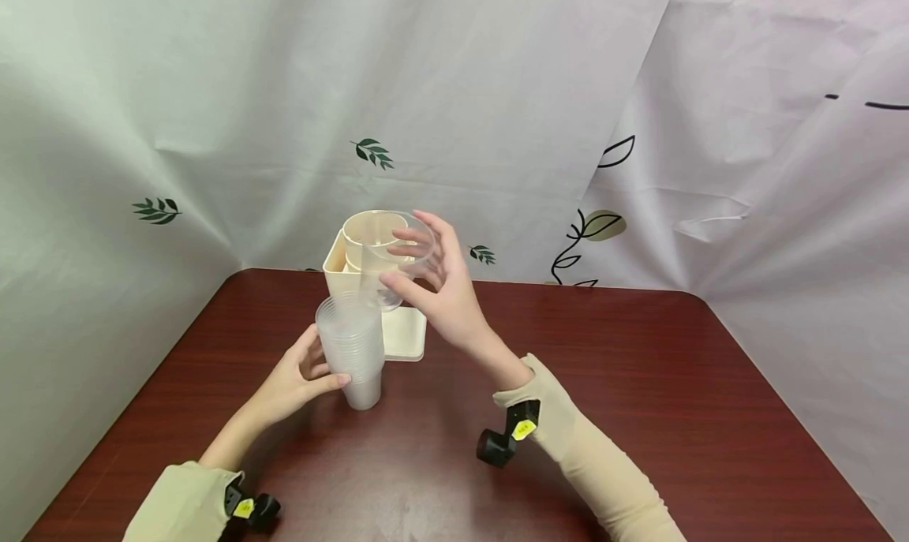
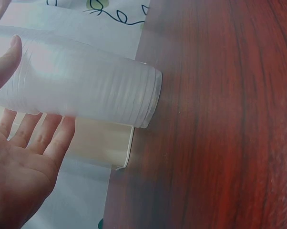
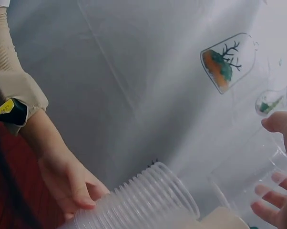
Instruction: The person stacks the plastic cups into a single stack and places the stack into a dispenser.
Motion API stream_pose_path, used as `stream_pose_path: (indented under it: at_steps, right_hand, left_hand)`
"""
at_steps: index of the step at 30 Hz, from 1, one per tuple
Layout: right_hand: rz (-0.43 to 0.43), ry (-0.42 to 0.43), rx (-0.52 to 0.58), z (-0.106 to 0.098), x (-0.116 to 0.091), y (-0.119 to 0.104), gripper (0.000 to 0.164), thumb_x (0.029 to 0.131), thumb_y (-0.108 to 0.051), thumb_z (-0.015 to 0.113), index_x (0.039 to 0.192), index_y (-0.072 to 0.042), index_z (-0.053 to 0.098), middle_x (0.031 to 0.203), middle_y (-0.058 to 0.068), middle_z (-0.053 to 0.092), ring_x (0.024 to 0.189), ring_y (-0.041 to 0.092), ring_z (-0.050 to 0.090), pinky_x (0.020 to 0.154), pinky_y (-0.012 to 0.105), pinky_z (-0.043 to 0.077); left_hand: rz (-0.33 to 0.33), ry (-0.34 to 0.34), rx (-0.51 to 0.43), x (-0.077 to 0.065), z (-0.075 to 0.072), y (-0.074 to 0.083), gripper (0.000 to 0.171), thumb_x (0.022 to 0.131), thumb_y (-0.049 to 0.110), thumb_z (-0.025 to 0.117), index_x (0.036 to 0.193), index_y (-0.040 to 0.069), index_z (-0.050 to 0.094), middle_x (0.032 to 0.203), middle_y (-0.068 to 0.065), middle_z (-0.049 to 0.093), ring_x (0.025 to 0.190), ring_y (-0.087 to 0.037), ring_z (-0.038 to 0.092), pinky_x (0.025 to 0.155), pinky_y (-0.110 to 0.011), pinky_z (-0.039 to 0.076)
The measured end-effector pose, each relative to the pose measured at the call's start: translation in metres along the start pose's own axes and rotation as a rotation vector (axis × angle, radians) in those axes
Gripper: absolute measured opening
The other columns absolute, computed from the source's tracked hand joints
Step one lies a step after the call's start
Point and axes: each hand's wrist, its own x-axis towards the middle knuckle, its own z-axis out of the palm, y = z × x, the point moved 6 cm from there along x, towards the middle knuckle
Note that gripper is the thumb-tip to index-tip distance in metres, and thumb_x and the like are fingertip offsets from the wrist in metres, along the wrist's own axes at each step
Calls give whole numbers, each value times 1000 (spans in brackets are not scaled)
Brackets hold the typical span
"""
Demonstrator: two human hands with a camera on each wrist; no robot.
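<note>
My left hand (image 1: 289,384) holds a tall stack of nested, translucent plastic cups (image 1: 353,345), thumb on the near side and fingers around the far side. The stack stands nearly upright, open end up; it also crosses the left wrist view (image 2: 86,78). Above and right of it, my right hand (image 1: 454,293) grips a single clear cup (image 1: 375,270) between thumb and spread fingers. This cup is raised, and its lower part overlaps the stack's rim in the head view. In the right wrist view the clear cup (image 3: 243,174) shows only faintly.
Behind the cups stands a cream rectangular box (image 1: 335,262) with a round cream container (image 1: 353,238) in it. A shallow cream square tray (image 1: 405,333) lies just in front. The dark red table (image 1: 604,384) meets a pale printed curtain (image 1: 511,116) at the back.
</note>
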Motion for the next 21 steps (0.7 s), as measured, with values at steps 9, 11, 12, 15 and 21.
stream_pose_path:
  at_steps: [9, 11, 12, 15, 21]
  right_hand:
    - [35, -54, 58, 20, 0, 7, 72, 85, 2, 64, 144, -7, 25, 137, 23, 47, 121, 28, 54, 98, 32, 49]
    - [37, -65, 56, 24, 0, 11, 72, 85, 3, 65, 144, -8, 25, 137, 23, 47, 121, 27, 54, 97, 31, 50]
    - [36, -72, 56, 25, -1, 12, 72, 85, 3, 65, 144, -8, 25, 136, 23, 47, 121, 28, 54, 96, 31, 51]
    - [42, -91, 60, 29, -2, 16, 74, 84, 5, 65, 144, -6, 23, 136, 24, 46, 122, 32, 54, 95, 30, 51]
    - [94, -119, 21, 32, -5, 24, 74, 85, 1, 66, 143, -8, 22, 137, 23, 47, 123, 33, 54, 96, 28, 50]
  left_hand:
    - [-9, -3, 5, 0, 0, -1, 76, 83, -2, 70, 145, 7, 27, 129, 20, 49, 114, 6, 54, 89, -16, 50]
    - [-12, -4, 3, 1, 0, -1, 77, 83, -2, 69, 146, 7, 26, 129, 20, 49, 114, 6, 53, 89, -17, 50]
    - [-14, -5, 1, 1, 0, -1, 77, 83, -2, 69, 146, 7, 26, 129, 20, 49, 114, 6, 53, 89, -17, 50]
    - [-7, -7, -7, 1, 1, -1, 77, 83, -3, 69, 146, 7, 26, 129, 20, 49, 114, 6, 54, 89, -17, 51]
    - [14, -9, -12, 1, 1, 0, 74, 82, -5, 69, 144, 4, 28, 127, 20, 51, 112, 6, 55, 88, -17, 51]
